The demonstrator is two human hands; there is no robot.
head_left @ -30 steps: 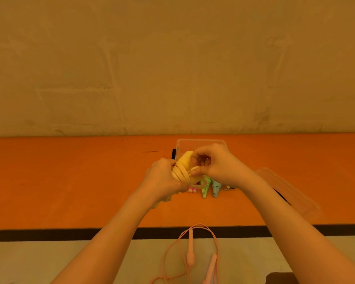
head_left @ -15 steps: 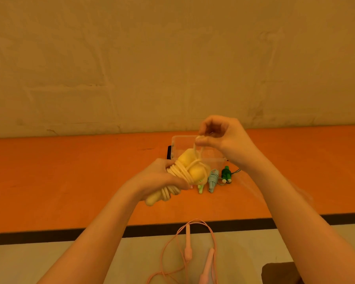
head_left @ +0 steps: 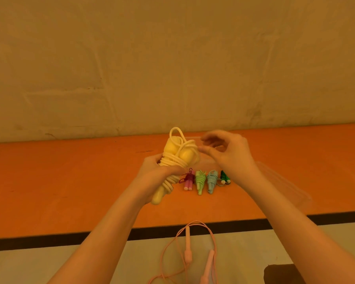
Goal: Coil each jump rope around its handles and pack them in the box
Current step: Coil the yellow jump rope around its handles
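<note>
**Yellow rope bundled in the left hand, box half hidden**

The clear box (head_left: 208,161) on the orange surface (head_left: 70,181) is mostly hidden behind the right hand (head_left: 228,154), its outline hard to trace. That hand is blurred, its fingers loosely curled and seemingly holding nothing, just beside the rope's top loop. The left hand (head_left: 154,173) grips the yellow jump rope (head_left: 172,160), coiled round its paired handles, above the surface. The bundle's long axis tilts, upper end pointing away and slightly right. A pink jump rope (head_left: 188,253) is cut off below.
</note>
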